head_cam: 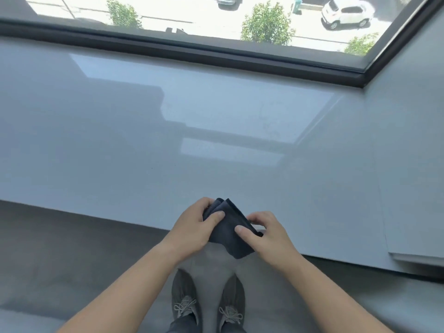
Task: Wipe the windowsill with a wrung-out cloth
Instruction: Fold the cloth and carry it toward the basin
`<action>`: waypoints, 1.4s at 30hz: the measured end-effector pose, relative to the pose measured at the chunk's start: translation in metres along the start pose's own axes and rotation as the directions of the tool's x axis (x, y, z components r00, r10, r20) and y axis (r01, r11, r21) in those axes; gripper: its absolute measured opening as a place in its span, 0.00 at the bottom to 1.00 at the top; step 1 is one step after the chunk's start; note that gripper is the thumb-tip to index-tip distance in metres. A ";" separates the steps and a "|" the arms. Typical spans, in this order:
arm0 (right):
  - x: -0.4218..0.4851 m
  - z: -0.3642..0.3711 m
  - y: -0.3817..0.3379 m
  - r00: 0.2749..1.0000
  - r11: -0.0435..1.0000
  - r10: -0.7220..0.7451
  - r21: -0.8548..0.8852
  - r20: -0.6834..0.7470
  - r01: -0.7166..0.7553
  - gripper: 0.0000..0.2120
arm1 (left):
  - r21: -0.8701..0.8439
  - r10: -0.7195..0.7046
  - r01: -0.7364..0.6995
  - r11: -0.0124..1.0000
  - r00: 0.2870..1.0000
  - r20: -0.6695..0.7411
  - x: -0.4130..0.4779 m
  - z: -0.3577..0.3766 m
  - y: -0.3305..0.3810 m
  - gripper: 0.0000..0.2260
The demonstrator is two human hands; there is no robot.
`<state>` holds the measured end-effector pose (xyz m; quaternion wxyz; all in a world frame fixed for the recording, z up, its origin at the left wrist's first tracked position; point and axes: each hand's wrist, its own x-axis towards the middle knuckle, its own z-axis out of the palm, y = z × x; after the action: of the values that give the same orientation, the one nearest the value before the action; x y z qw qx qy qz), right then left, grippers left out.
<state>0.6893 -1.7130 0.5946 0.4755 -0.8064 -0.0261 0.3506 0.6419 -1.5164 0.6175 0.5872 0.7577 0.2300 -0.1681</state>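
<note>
Looking at lower centre, I see the left hand [194, 227] curled around the upper-left end of the folded dark cloth [228, 233], thumb pressed on top, while the right hand [266, 233] pinches its right edge. The cloth hangs over the pale windowsill's [216, 140] near edge, long axis running upper left to lower right. Grey shoes [206, 301] stand below; nothing blocks the sill.

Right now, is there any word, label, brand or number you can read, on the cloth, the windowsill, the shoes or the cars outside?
None can be read.
Dark cloth, held in both hands: no tag or print shows.
Windowsill: bare, glossy, no marking.
Grey shoes: no brand visible.
White car outside: plate too small and washed out to read.
</note>
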 end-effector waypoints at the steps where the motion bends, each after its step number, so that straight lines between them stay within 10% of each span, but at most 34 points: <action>1: -0.004 -0.003 -0.013 0.999 0.997 0.021 0.072 0.048 -0.024 0.08 | -0.065 -0.012 0.011 0.998 1.000 -0.014 -0.009 -0.007 0.004 0.06; 8: -0.028 0.039 -0.106 0.958 0.920 0.024 0.370 0.285 -0.134 0.17 | -0.421 -0.138 0.014 0.907 0.955 -0.264 -0.087 -0.083 0.019 0.07; 18: -0.030 0.227 -0.258 0.907 0.995 -0.063 0.101 0.417 0.023 0.06 | -0.633 -0.283 -0.116 0.766 0.823 -0.493 -0.194 -0.250 -0.045 0.10; 42: 0.030 0.818 -0.507 0.619 0.928 -0.045 -0.198 0.784 0.317 0.14 | -0.739 -0.624 -0.299 0.603 0.400 -0.671 -0.334 -0.720 -0.311 0.08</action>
<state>0.3770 -0.8119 0.7294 0.3163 -0.6390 -0.3635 0.5996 0.1808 -0.8067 0.7231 0.6051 0.3546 0.6380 0.3180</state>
